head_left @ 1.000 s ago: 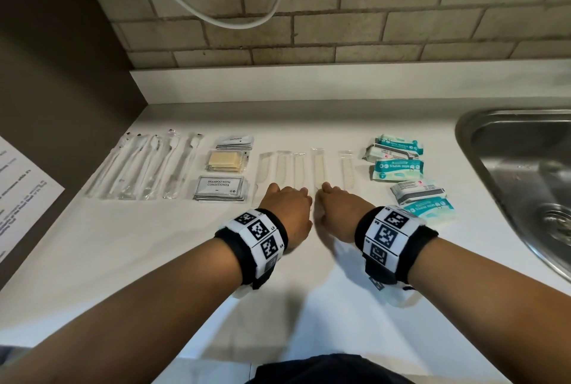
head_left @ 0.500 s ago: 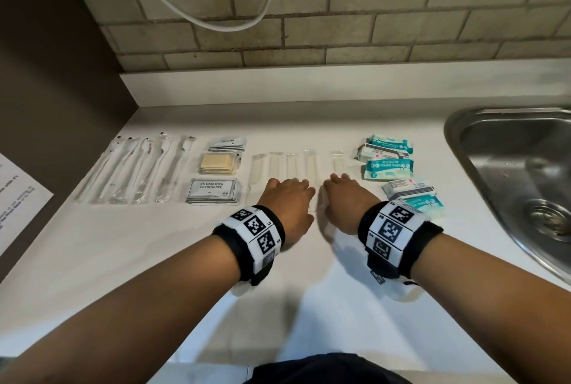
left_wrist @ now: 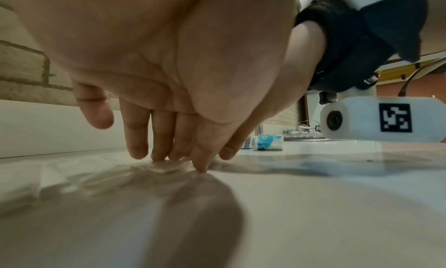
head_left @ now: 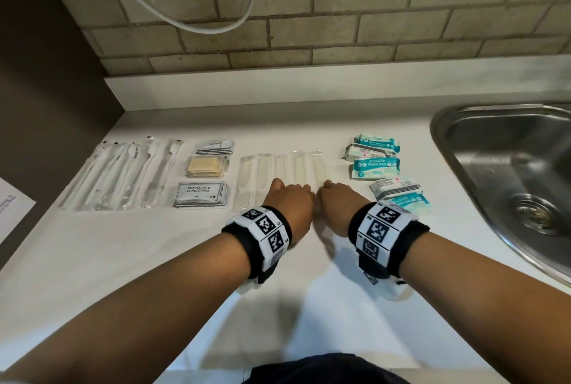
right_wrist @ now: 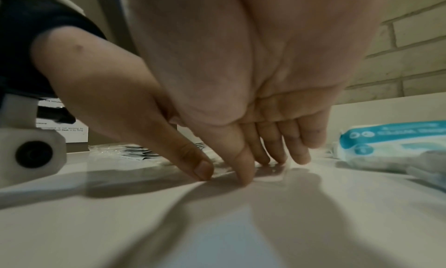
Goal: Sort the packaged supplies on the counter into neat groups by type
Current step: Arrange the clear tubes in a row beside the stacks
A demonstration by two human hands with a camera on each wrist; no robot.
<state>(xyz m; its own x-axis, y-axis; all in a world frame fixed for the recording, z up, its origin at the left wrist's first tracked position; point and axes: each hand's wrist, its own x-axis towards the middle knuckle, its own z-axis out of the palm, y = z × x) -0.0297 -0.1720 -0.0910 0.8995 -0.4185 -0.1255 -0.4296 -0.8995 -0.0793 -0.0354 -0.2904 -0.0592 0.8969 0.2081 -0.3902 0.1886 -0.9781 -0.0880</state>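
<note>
Hands side by side at the near ends of the wrapped combs (head_left: 279, 172), which lie in a row mid-counter, between the sachet stacks and the wipes. Left hand (head_left: 290, 207) has straight fingers, tips (left_wrist: 159, 154) pressing down on a clear wrapper end; right hand (head_left: 338, 207) likewise, fingers straight and close together, tips (right_wrist: 246, 176) down on clear film. Neither is pinching anything as far as the wrist views show, though both are blurred and the film is barely readable against the white counter (head_left: 154, 260). From the head view the hands cover the near ends of the middle combs, so the exact comb under each hand can't be told.

Far left: toothbrushes (head_left: 123, 176) in clear sleeves, laid parallel. Next right, one column: toothpaste sachets (head_left: 215, 146) far, yellowish packet (head_left: 205, 166) in the middle, contents unclear, shampoo with conditioner sachets (head_left: 200, 193) near. Right of the combs: mini wipes packs (head_left: 375, 156) in two loose clusters, the near cluster partly hidden by the right wristband. Sink (head_left: 506, 173) is cut off at the right edge. Printed sheet (head_left: 12, 213) is cut off at the left edge, text illegible.
</note>
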